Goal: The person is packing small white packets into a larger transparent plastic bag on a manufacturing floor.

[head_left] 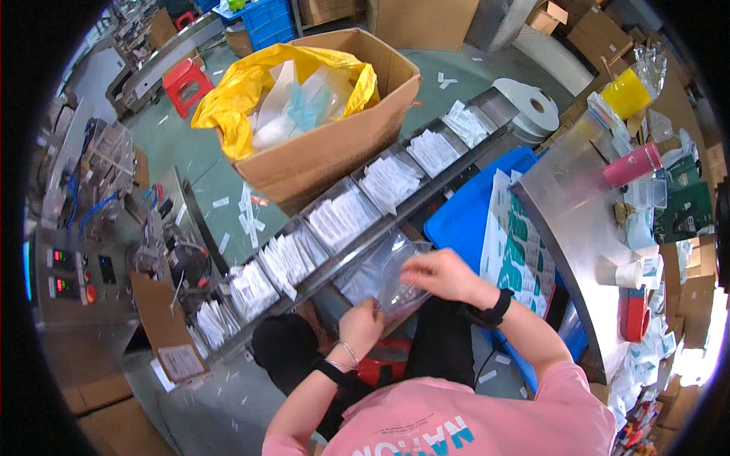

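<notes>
Over my lap I hold a clear plastic bag (394, 290). My left hand (360, 328) pinches its near left edge between thumb and fingers. At the bag's right side, my right hand (442, 275) has its fingers curled against the film; the exact grip is partly hidden. Just beyond the hands runs a slanting metal chute (357, 254) divided into compartments. Thin white packets (340, 219) lie in loose stacks in the compartments. More clear plastic film (363, 275) lies under and beside the bag, close to the chute.
Beyond the chute stands a large cardboard box (334, 140) lined with a yellow bag (220, 106). On the right are a blue bin (456, 216) with printed sheets (521, 243) and a curved metal table (566, 220). Machinery (76, 281) stands left; paper scraps litter the floor.
</notes>
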Demonstrator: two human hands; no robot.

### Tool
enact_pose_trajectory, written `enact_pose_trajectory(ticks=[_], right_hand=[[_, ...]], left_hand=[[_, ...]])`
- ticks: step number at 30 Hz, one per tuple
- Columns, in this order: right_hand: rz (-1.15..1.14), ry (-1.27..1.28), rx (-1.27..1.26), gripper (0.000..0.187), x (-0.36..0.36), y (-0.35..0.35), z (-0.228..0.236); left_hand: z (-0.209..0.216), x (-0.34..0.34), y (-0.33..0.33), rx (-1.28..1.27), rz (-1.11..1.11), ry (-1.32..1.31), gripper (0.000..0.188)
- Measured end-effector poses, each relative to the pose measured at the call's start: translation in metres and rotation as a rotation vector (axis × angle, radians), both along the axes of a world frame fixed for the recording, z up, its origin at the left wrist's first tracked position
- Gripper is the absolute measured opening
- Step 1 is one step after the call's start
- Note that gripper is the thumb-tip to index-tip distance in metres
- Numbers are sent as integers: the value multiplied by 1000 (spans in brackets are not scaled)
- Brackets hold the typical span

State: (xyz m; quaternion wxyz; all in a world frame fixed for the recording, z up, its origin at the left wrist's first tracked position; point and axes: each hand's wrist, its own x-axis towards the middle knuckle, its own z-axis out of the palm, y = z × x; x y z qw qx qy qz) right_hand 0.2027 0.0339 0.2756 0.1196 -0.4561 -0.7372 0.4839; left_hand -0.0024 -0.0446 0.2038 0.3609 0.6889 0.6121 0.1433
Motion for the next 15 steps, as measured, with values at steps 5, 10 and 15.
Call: enact_pose_trajectory(ticks=[5, 10, 15], right_hand=[[-1049, 387, 287, 17, 26, 154, -31], [-1599, -143, 514, 45, 110, 295, -99], [-1366, -567, 473, 50, 178, 361, -106]], left_hand=[[-34, 29, 15, -135, -386, 60, 15], [-68, 39, 21, -452, -748, 27, 21], [-62, 48, 27, -377, -827, -110, 22]])
